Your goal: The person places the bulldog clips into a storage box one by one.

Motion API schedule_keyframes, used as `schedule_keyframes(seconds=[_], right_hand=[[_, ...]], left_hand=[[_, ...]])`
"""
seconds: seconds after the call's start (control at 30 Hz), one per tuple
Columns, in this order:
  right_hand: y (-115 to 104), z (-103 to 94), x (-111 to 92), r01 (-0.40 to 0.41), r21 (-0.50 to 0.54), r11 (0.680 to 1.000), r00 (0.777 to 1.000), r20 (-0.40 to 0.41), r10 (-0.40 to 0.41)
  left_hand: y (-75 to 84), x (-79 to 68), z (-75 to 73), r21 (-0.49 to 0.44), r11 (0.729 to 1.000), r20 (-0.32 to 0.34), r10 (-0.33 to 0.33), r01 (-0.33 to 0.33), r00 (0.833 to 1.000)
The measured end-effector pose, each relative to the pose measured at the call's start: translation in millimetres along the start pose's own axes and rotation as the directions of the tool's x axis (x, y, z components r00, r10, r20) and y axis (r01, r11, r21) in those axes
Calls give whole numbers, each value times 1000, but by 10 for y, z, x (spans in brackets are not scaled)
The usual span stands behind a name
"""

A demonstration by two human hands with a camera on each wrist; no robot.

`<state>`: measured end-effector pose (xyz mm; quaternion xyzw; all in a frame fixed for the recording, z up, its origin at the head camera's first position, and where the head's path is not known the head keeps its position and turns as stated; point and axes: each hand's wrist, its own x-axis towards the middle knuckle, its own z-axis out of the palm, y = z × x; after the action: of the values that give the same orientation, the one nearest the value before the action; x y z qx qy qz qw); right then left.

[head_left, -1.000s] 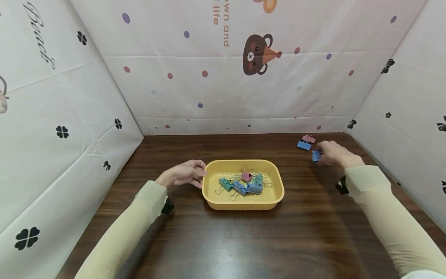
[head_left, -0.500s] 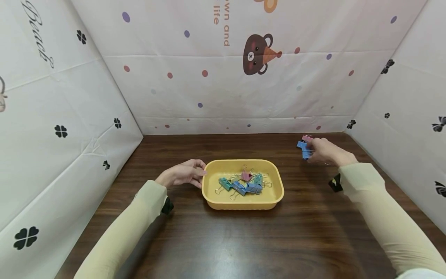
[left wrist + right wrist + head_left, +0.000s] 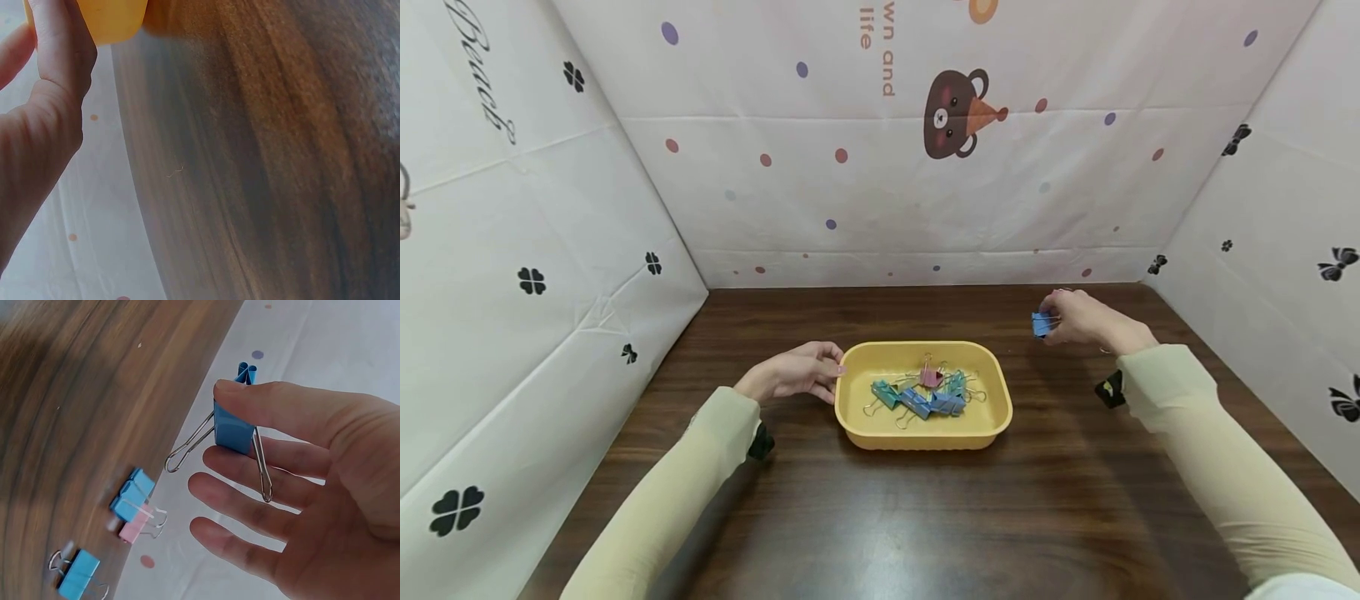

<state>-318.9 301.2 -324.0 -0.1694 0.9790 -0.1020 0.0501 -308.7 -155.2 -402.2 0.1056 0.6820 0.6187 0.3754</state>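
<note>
In the head view, my right hand [image 3: 1081, 321] is above the far right of the table, pinching a blue binder clip [image 3: 1042, 324]. The right wrist view shows this binder clip [image 3: 234, 428] between thumb and index finger, its wire handles spread apart and the other fingers loosely bent below. My left hand [image 3: 801, 372] grips the left rim of a yellow plastic tray [image 3: 925, 443] near the table's middle. Inside lie several binder clips: a green one [image 3: 885, 395], a pink one [image 3: 930, 379] and blue ones [image 3: 914, 404] among them.
Beyond the right hand, a blue clip [image 3: 134, 495], a pink clip [image 3: 134, 530] and another blue clip [image 3: 79, 575] lie on the table; the hand hides them in the head view. Patterned white sheets [image 3: 880, 200] wall the brown wooden table [image 3: 880, 517] at back and sides.
My right hand has moved left with the blue binder clip, passing over and covering the clips lying on the table. My left hand and the tray have stayed in place.
</note>
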Motion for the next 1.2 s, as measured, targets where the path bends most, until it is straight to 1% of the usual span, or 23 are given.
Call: schedule_keyframes(seconds=[0.1, 0.33, 0.5, 0.57, 0.73, 0.87, 1.07, 1.2], right_hand=[[-50, -11, 6, 17, -2, 1000, 1000, 4, -17], [-158, -31, 6, 84, -11, 996, 996, -3, -84], [-253, -46, 13, 94, -5, 996, 996, 3, -94], [-302, -54, 13, 85, -6, 996, 996, 8, -85], [-423, -60, 38, 91, -28, 995, 996, 14, -91], [-516, -53, 57, 115, -33, 993, 993, 11, -115], [-644, -49, 61, 171, -4, 985, 985, 5, -171], [-724, -40, 58, 193, 3, 981, 981, 12, -193]], left_hand=[[0, 1, 1, -5, 1000, 4, -1, 1, 1000], [-5, -5, -2, -7, 1000, 1, 1, -1, 1000], [-9, 4, -4, -8, 1000, 3, 3, -3, 1000], [-10, 8, -5, -5, 1000, 3, 3, -3, 1000], [-12, 11, -5, -5, 1000, 1, 0, 0, 1000], [-14, 11, -9, -1, 1000, -1, -3, 3, 1000], [-15, 17, -9, -1, 1000, -4, 1, -1, 1000], [-15, 16, -9, 2, 1000, -2, 2, -2, 1000]])
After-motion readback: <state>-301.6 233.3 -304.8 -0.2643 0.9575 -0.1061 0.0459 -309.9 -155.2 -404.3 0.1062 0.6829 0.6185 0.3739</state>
